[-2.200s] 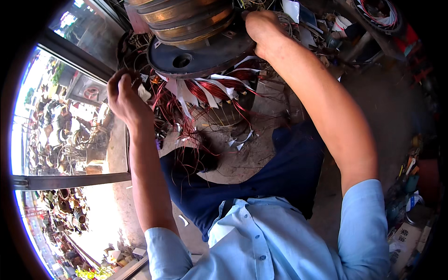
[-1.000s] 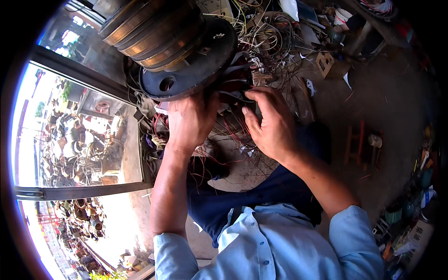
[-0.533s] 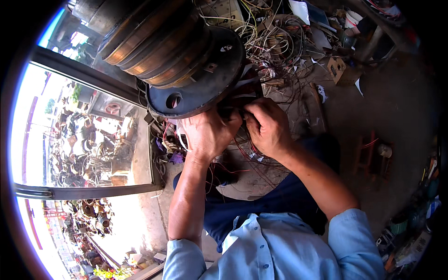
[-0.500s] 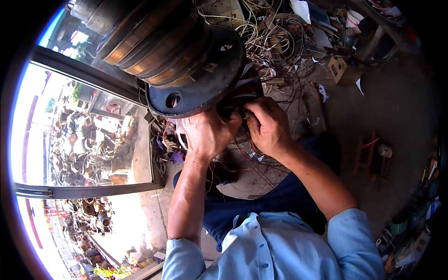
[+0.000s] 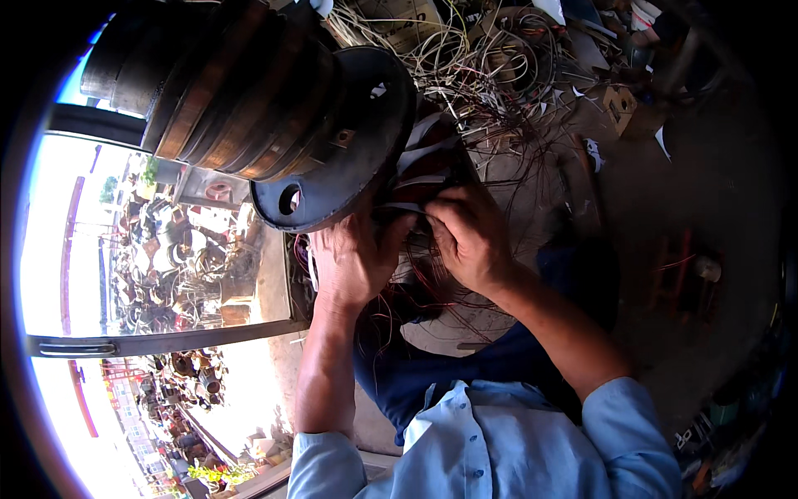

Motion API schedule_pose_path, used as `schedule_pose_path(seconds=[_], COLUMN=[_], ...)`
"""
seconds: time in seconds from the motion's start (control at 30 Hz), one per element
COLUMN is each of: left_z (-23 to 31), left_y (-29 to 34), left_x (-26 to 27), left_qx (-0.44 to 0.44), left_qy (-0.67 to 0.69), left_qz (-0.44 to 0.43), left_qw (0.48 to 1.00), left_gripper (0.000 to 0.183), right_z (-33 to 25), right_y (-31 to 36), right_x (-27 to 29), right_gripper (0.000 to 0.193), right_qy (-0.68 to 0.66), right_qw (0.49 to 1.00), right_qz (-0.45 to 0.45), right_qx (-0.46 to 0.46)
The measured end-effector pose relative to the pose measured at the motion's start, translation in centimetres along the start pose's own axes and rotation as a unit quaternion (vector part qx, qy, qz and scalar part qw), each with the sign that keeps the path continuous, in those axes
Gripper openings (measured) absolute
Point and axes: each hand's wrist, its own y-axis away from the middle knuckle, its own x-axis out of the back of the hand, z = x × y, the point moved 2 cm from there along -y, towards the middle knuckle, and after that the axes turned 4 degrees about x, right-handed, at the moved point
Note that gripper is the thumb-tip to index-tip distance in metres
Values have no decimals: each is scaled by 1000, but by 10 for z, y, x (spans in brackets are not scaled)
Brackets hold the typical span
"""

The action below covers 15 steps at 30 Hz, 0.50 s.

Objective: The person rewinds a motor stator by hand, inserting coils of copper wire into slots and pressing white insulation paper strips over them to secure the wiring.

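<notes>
A large cylindrical machine part with several coppery rings (image 5: 208,116) reaches in from the upper left and ends in a dark round disc (image 5: 332,190) with holes. Just beyond the disc lie dark red coils (image 5: 428,169) with pale strips between them. My right hand (image 5: 470,241) pinches the end of a white strip (image 5: 405,206) at the coils, thumb and fingers together. Below the disc's lower edge is my left hand (image 5: 353,262), its thumb toward the same strip. The disc and shadow hide most of its fingers, so its hold is unclear.
Tangled wires (image 5: 507,54) and paper scraps lie on the floor at the top. A cardboard box (image 5: 632,112) and a long stick (image 5: 588,179) are farther right, with a reddish stool (image 5: 686,270) below them. A framed glass door (image 5: 166,339) stands at left.
The view has shifted, with the ringed part now farther left and more of the coils and pale strips showing. A white strip now shows at my right fingertips. Both hands stay close together below the disc.
</notes>
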Motion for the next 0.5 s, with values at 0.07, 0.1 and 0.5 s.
schedule_pose_path(seconds=[0.07,0.1,0.5], left_z=[2,3,0], left_y=[2,2,10], left_x=[1,0,1], left_qx=[37,55,-14], left_qy=[7,14,35], left_qz=[-26,-35,117], left_qw=[999,998,992], left_gripper=[60,59,18], right_z=[4,4,-15], right_y=[-2,-2,-38], right_x=[0,1,17], right_gripper=[21,21,13], right_qy=[-2,0,175], right_qw=[1000,1000,970], right_qz=[14,6,-116], right_qx=[-1,-2,122])
